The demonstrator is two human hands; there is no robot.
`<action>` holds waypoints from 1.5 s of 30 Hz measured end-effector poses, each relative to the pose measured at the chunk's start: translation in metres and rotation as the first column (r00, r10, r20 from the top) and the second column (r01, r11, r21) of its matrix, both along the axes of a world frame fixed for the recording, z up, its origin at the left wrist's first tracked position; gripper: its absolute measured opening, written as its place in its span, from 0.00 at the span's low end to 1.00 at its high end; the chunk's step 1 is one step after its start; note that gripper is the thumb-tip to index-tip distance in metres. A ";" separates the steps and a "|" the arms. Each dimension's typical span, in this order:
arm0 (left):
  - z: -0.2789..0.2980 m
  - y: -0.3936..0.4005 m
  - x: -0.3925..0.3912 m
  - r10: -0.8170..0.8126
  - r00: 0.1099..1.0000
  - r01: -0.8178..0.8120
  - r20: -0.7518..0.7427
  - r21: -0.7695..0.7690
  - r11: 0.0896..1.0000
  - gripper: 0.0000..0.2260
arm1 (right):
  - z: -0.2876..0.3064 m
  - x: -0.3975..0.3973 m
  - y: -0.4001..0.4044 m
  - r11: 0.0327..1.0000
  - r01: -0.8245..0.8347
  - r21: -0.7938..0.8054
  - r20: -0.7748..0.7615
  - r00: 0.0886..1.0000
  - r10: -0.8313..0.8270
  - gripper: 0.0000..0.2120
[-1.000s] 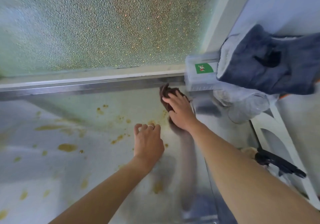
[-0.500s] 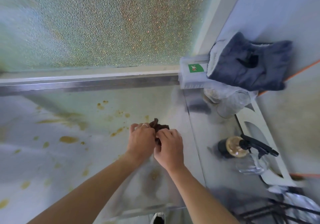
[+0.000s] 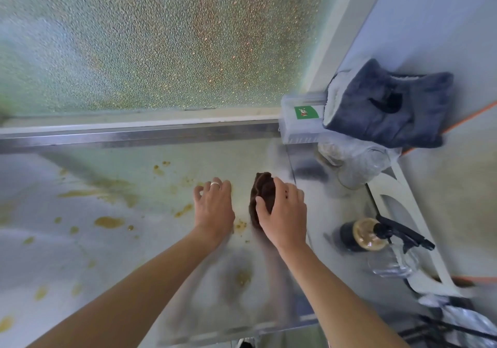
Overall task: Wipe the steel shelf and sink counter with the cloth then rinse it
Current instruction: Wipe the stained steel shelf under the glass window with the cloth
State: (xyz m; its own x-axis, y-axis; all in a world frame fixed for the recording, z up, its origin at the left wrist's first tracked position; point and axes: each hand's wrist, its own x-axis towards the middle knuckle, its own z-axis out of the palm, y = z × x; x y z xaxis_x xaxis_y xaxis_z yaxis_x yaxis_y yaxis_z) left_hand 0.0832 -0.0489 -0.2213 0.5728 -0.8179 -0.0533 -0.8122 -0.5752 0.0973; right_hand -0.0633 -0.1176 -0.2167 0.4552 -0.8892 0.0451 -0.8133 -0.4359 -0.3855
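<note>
A dark brown cloth [image 3: 262, 194], bunched up, lies on the steel shelf [image 3: 113, 253], which carries several yellow-brown stains [image 3: 109, 222]. My right hand [image 3: 283, 213] presses down on the cloth with fingers spread over it. My left hand [image 3: 213, 205] rests flat on the shelf just left of the cloth, fingers loosely apart, a ring on one finger, holding nothing. A small crumbly stain [image 3: 240, 224] sits between the two hands.
A frosted window [image 3: 161, 38] rises behind the shelf's back rail [image 3: 134, 132]. At right stand a clear box with a green label [image 3: 302, 124], a grey-blue towel [image 3: 384, 108], a crumpled plastic bag [image 3: 355, 159] and a spray bottle [image 3: 376, 236].
The cloth came from the back corner toward the middle. Both hands gathered it half a second ago; now my left hand has let go and rests beside it while my right stays on it.
</note>
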 end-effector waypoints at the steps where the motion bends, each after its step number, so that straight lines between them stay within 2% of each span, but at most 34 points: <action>1: -0.002 -0.002 0.001 0.001 1.000 -0.001 0.006 0.000 1.000 0.09 | -0.007 0.004 0.001 1.000 0.013 0.003 -0.016 1.000 -0.013 0.29; 4: -0.008 -0.009 0.007 -0.006 1.000 0.006 -0.005 0.015 1.000 0.15 | -0.031 0.020 0.014 0.991 0.010 0.135 -0.100 0.995 0.004 0.33; 8: -0.011 -0.023 0.021 0.032 0.999 -0.032 -0.010 0.077 0.997 0.26 | -0.049 0.039 0.014 0.994 0.095 0.055 -0.108 0.990 -0.089 0.34; 18: -0.021 -0.054 0.042 0.087 0.996 -0.087 0.010 0.014 0.996 0.12 | -0.063 0.077 -0.051 0.999 0.035 -0.022 -0.068 0.997 -0.037 0.28; 23: -0.025 -0.067 0.049 0.100 0.995 -0.101 -0.027 -0.030 0.994 0.10 | -0.063 0.100 -0.085 0.999 -0.046 -0.024 -0.073 0.996 0.045 0.27; 32: -0.028 -0.065 0.051 0.059 0.998 -0.060 -0.021 -0.033 0.998 0.09 | -0.062 0.140 -0.092 0.998 -0.011 -0.069 0.001 1.000 0.011 0.25; 36: -0.026 -0.064 0.052 0.058 0.998 -0.060 -0.037 -0.046 0.997 0.08 | -0.064 0.138 -0.091 0.984 -0.162 -0.071 0.036 0.986 0.165 0.24; 39: -0.026 -0.061 0.052 0.071 0.996 -0.074 -0.047 -0.062 0.995 0.08 | -0.060 0.132 -0.085 0.953 -0.298 -0.051 0.130 0.944 0.302 0.22; 42: -0.025 -0.053 0.055 0.060 0.994 -0.065 -0.091 -0.061 0.996 0.08 | -0.057 0.118 -0.067 0.931 -0.364 -0.019 0.185 0.914 0.361 0.22; 45: -0.022 -0.042 0.056 -0.014 0.995 0.011 -0.098 -0.029 1.000 0.13 | -0.054 0.095 -0.061 0.917 -0.397 0.035 0.173 0.906 0.386 0.22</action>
State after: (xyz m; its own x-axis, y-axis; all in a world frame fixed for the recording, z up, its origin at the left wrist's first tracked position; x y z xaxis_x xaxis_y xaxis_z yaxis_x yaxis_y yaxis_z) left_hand 0.1391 -0.0905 -0.2436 0.5555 -0.8271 -0.0857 -0.8052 -0.5608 0.1927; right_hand 0.0320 -0.1784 -0.2709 0.7590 -0.6446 0.0918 -0.5082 -0.6746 -0.5354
